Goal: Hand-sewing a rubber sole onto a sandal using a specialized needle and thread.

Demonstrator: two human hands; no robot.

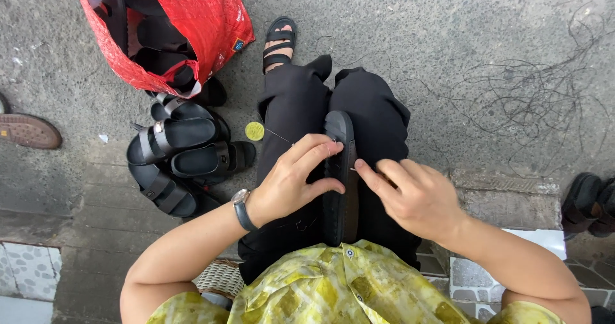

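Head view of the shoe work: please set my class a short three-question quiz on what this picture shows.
1. True or false: the left hand grips the black sandal sole that stands on edge between the knees.
2. Which lies on the ground beside the pile of black sandals? A) a yellow disc B) a hammer C) a blue cup
3. Fill in: the red bag holds more black ____.

Key
1. True; the right hand touches the sole's other side with a fingertip.
2. A, the yellow disc.
3. Sandals.
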